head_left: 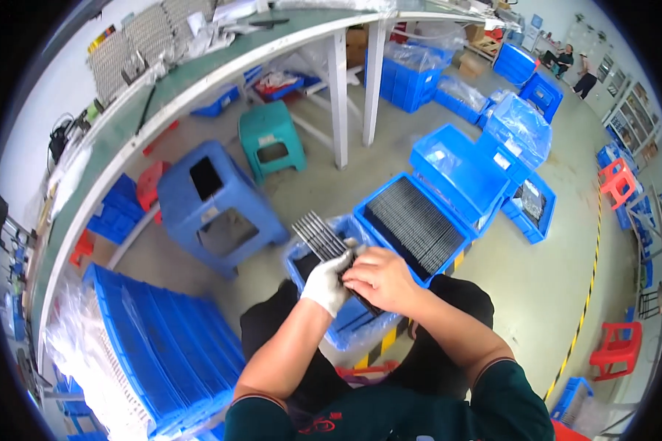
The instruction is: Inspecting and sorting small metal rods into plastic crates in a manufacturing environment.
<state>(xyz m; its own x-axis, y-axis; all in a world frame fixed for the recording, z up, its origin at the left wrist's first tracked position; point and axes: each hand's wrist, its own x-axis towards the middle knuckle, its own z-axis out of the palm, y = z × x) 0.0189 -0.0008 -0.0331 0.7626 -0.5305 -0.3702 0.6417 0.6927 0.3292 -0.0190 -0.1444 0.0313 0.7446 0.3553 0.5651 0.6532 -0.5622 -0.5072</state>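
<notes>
My left hand (328, 285), in a white glove, grips a stack of thin dark strips (321, 234) with light edges, fanned out toward the upper left. My bare right hand (381, 278) meets it at the stack's lower end, fingers bent and pressed together against the strips; what exactly they pinch is hidden. Beneath both hands is a blue crate (343, 339) lined with clear plastic, with dark pieces inside. Just beyond to the right, another blue crate (360, 213) holds closely packed rows of similar dark strips (418, 226).
A blue stool (235, 198) with a black rectangle on top and a green stool (266, 126) stand ahead left. Stacked blue crates (171, 342) rise at my left, under a long workbench (221, 55). More blue bins (469, 173) stand ahead right; two people are far off.
</notes>
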